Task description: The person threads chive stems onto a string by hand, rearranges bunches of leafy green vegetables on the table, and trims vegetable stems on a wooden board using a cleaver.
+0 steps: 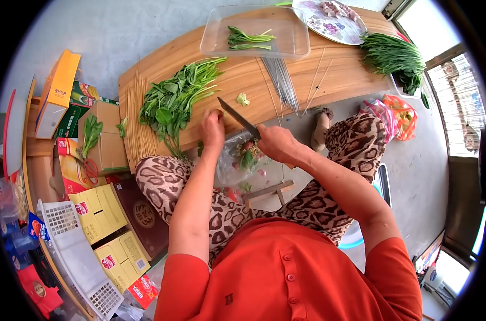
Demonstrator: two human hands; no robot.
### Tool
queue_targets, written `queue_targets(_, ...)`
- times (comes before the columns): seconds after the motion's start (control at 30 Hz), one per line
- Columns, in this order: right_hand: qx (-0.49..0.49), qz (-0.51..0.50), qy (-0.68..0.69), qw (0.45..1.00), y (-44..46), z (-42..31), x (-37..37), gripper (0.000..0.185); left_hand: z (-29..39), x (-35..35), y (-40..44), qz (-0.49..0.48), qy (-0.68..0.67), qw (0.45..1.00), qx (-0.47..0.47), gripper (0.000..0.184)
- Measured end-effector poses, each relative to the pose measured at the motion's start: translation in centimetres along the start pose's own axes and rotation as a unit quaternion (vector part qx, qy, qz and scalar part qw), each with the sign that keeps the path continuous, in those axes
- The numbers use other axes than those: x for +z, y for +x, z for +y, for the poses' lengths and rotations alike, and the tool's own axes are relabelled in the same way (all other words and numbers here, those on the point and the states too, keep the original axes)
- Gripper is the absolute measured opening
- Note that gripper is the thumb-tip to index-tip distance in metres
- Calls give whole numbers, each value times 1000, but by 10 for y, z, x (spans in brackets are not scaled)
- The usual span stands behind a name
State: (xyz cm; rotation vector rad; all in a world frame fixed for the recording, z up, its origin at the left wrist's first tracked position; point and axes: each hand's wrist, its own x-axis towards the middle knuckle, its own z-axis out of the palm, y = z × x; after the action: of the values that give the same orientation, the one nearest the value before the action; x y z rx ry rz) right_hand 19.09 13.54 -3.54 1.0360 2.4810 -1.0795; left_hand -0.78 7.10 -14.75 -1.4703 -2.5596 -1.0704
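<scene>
My right hand (278,143) grips a kitchen knife (238,117) over the near edge of the wooden table, blade pointing up and left. Close to the blade's left side, my left hand (213,129) rests at the table edge with its fingers curled in; what they hold, if anything, is hidden. A bunch of leafy greens (173,96) lies just beyond my left hand. One small pale green piece (243,99) sits past the knife tip. Below my hands a clear plastic bag (229,160) holds vegetable scraps.
On the wooden table (339,69) stand a clear tray (211,45) with a few stems and a floral plate (328,33) with meat pieces. Metal skewers (280,77), bamboo skewers (136,117) and green chives (392,56) lie there too. Boxes (101,211) are stacked at left.
</scene>
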Motion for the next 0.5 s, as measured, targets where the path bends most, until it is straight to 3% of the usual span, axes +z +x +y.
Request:
queue_targets(0.23, -8, -3, -29, 1000, -2, -9, -4, 23, -1, -2, -2, 10, -8, 1000, 28, 5)
queue_targets(0.5, -5, 4, -25, 1000, -2, -14, -4, 22, 3, -6, -2, -9, 0, 1000, -1, 4)
